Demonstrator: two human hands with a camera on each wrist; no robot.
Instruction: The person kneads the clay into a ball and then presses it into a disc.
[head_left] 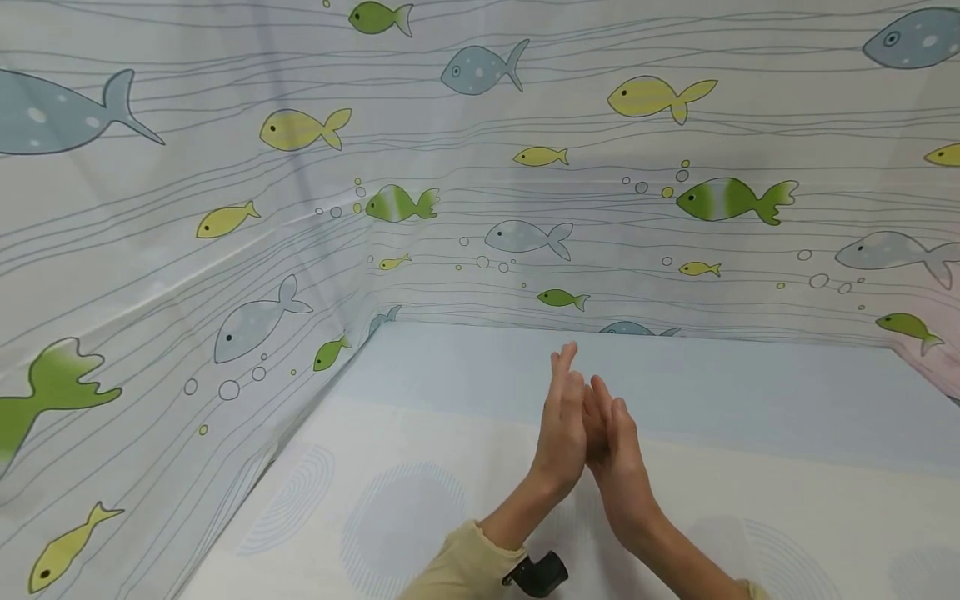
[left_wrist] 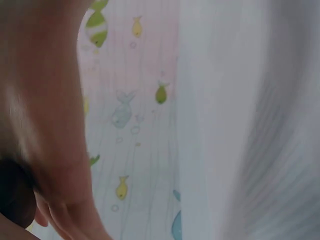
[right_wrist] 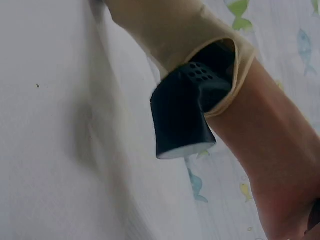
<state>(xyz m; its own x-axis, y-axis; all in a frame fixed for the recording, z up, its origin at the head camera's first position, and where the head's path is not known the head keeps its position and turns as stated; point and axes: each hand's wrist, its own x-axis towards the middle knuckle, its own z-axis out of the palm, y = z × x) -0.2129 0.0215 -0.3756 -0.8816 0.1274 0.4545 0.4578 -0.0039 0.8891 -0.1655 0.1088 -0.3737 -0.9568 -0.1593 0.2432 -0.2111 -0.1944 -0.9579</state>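
place: makeshift recording booth | evidence: fish-print curtain (head_left: pixel 480 167) walls, covered table (head_left: pixel 420 450)

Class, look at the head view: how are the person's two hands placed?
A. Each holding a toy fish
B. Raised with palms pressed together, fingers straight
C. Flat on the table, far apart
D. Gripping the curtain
B: the left hand and right hand meet palm to palm above the table, fingers straight, holding nothing.
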